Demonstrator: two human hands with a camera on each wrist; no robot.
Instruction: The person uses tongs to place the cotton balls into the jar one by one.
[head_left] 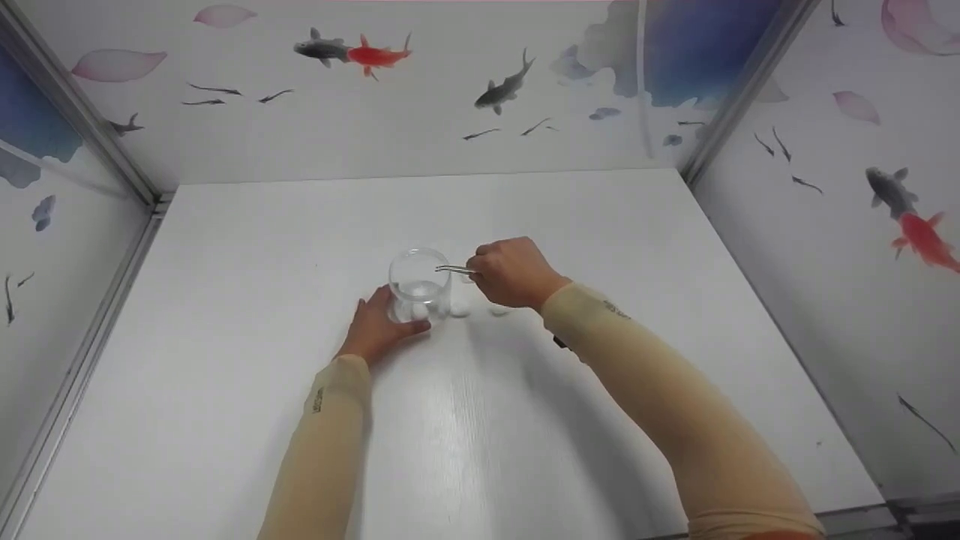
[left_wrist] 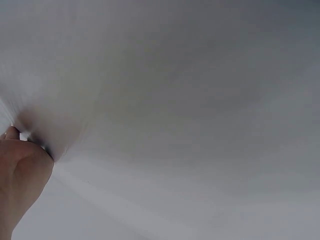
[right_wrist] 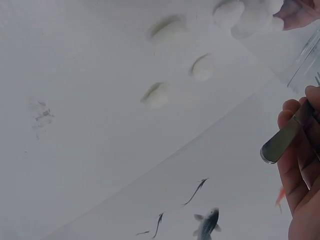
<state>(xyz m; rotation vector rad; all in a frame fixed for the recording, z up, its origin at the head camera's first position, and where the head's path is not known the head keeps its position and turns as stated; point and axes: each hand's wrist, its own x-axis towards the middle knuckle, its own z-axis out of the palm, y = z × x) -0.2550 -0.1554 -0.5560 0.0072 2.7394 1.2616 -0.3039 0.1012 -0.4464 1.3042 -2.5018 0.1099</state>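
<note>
My left hand [head_left: 377, 328] holds a clear round jar [head_left: 420, 294] low on its side, thumb in front and fingers behind. White rounded pieces show through the wall near its base. In the left wrist view only part of that hand [left_wrist: 25, 175] appears at the left edge. My right hand [head_left: 514, 268] grips a slim metal utensil [head_left: 454, 269], its curved tip over the right side of the jar's mouth. In the right wrist view its flat, rounded end [right_wrist: 280, 144] sticks out past my fingers; nothing shows on the tip.
Loose white rounded pieces lie on the white table right of the jar, among them one [head_left: 459, 309] close to it and another [head_left: 499, 310] farther right. Painted panels [head_left: 420, 142] stand at the back and both sides.
</note>
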